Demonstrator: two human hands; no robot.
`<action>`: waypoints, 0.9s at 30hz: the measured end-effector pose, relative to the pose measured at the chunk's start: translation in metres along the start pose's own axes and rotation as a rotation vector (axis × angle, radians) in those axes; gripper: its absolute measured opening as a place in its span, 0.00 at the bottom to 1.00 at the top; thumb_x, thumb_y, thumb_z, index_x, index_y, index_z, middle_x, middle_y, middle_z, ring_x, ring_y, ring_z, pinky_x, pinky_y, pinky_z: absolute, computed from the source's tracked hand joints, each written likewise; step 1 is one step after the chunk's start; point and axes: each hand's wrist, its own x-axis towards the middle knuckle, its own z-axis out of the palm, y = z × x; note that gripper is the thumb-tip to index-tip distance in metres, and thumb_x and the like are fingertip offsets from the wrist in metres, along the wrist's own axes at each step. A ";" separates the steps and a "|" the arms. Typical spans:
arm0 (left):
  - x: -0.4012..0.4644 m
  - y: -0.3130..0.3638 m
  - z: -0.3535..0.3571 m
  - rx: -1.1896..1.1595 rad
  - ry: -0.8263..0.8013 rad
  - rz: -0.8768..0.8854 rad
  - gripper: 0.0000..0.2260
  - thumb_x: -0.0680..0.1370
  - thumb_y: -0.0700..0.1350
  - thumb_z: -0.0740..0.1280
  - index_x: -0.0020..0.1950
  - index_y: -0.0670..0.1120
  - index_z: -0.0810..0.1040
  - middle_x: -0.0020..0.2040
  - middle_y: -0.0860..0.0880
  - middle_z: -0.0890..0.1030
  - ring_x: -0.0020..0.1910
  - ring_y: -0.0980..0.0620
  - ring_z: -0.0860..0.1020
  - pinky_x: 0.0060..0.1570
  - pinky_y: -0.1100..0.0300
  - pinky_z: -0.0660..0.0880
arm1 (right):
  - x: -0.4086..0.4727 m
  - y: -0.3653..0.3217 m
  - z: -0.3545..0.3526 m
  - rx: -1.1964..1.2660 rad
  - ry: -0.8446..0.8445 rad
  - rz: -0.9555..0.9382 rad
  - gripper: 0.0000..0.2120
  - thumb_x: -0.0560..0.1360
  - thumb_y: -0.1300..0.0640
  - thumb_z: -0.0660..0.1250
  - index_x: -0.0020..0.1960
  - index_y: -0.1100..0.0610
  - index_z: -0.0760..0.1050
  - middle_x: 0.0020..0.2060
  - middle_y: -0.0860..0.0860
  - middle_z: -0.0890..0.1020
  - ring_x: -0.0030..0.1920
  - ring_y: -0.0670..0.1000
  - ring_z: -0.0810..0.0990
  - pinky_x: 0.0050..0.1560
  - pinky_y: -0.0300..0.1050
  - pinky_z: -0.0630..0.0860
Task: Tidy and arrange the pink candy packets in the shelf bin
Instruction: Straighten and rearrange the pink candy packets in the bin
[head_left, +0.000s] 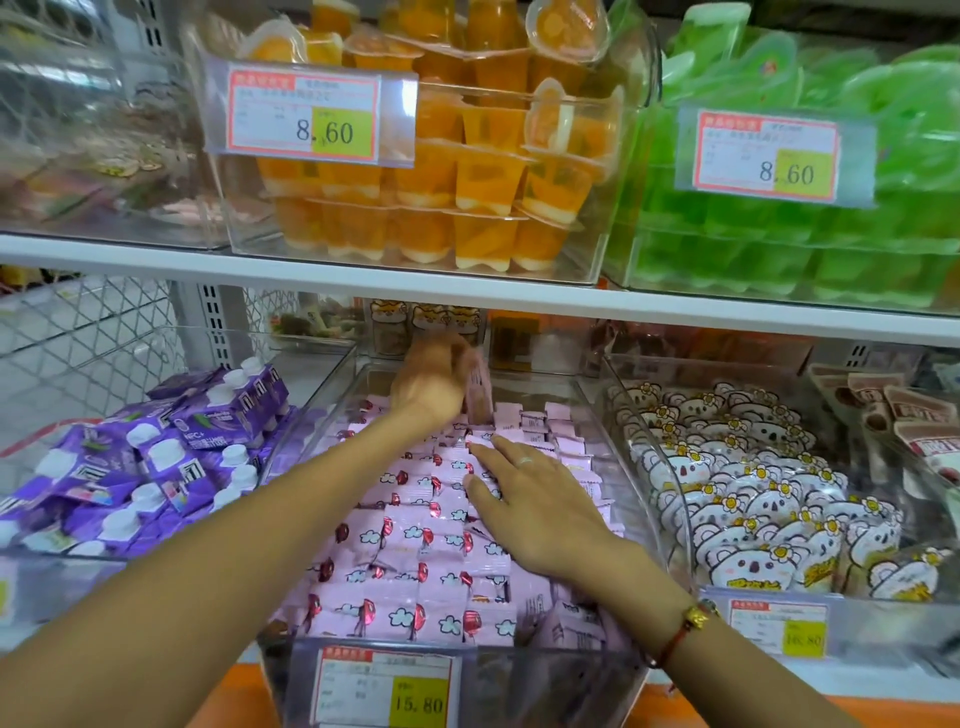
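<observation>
Many pink candy packets (415, 540) fill clear bin (631, 499): light, slick, crinkly (pinch sealed edges). Left hand (434, 382) grips one upright packet (479, 392); right hand (535, 496) spread, pressing pile.

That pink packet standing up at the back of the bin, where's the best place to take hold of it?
Probably by its top edge, from above. The upright pink packet stands on end with its lower part sunk among the flat pink packets, so only the upper part is free. The left hand already grips it there.
</observation>
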 end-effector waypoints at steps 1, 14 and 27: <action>-0.002 0.004 -0.006 -0.125 0.014 -0.063 0.09 0.82 0.50 0.57 0.52 0.46 0.72 0.50 0.45 0.78 0.46 0.46 0.79 0.38 0.53 0.78 | 0.000 0.000 0.000 0.000 0.001 0.004 0.25 0.81 0.43 0.46 0.77 0.47 0.52 0.77 0.49 0.52 0.76 0.51 0.50 0.75 0.50 0.47; -0.074 0.013 -0.076 -1.127 0.019 -0.594 0.09 0.81 0.42 0.60 0.49 0.40 0.78 0.45 0.42 0.83 0.41 0.52 0.83 0.34 0.63 0.81 | -0.021 -0.017 -0.034 0.533 0.622 -0.209 0.33 0.73 0.54 0.68 0.72 0.48 0.56 0.67 0.46 0.63 0.61 0.35 0.66 0.58 0.27 0.63; -0.099 0.026 -0.072 -0.413 -0.243 -0.126 0.14 0.80 0.60 0.51 0.48 0.57 0.73 0.43 0.57 0.75 0.41 0.59 0.75 0.38 0.67 0.66 | -0.030 -0.012 -0.054 1.168 0.270 0.023 0.06 0.71 0.57 0.73 0.46 0.57 0.80 0.38 0.53 0.85 0.30 0.47 0.81 0.27 0.35 0.74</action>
